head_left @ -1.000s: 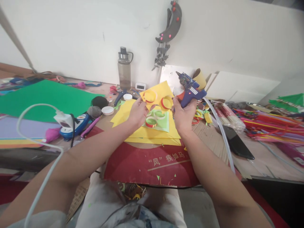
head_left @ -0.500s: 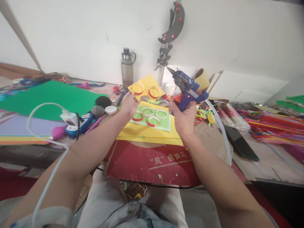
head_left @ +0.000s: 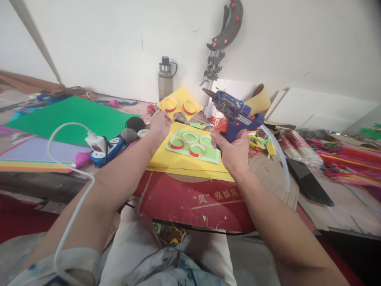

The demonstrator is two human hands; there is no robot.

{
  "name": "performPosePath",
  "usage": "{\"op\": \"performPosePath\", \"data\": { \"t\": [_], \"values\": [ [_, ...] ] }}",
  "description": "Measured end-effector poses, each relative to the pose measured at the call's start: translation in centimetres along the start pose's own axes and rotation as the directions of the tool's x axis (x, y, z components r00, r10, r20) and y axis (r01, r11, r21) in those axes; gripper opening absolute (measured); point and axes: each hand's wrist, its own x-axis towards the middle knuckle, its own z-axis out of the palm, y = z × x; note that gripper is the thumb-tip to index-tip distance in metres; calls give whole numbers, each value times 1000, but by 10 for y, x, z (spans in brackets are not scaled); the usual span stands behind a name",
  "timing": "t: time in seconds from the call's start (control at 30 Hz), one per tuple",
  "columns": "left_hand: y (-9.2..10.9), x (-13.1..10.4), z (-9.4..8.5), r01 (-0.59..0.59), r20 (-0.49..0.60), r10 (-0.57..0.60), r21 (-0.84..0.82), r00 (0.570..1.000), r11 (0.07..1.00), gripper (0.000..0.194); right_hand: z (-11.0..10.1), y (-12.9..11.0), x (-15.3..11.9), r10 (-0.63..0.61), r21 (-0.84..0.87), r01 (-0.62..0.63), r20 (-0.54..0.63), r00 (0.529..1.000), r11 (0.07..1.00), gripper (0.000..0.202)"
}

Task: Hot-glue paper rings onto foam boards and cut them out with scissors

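Observation:
My left hand (head_left: 160, 124) pinches the near left edge of a yellow card (head_left: 180, 101) that bears two red-and-white paper rings. The card is raised and tilted above the work surface. Closed round the handle of a blue glue gun (head_left: 233, 107) is my right hand (head_left: 233, 150); the nozzle points up and left, near the card's right corner but apart from it. Below lies a light green sheet (head_left: 211, 155) with several paper rings on it, on top of larger yellow sheets (head_left: 160, 161).
A bottle (head_left: 165, 81) stands by the wall. Green sheet (head_left: 74, 119), power strip (head_left: 107, 150) and white cable lie left. A phone (head_left: 311, 180), wrapped sticks (head_left: 299, 149) and coloured pipe cleaners (head_left: 351, 159) lie right. Red cardboard (head_left: 184, 206) forms the near edge.
The view has shifted slightly, so the surroundings appear further right. The glue gun's nozzle has moved left, closer to the yellow card, which is a little more tilted. Both holds are unchanged.

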Motion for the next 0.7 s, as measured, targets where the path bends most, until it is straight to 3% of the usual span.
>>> {"op": "performPosePath", "data": {
  "t": [0.2, 0.43, 0.7],
  "values": [
    [-3, -3, 0, 14, 32, -15, 16, 999, 1000, 31, -1, 7, 0, 61, 79, -64, 39, 997, 995, 39],
    [-8, -1, -2, 0, 47, -2, 35, 999, 999, 34, 5, -4, -2, 134, 164, -151, 108, 985, 975, 45],
    [-8, 0, -4, 18, 62, -18, 7, 998, 1000, 46, 9, -9, -2, 156, 255, -174, 90, 984, 951, 42]
  ]
}}
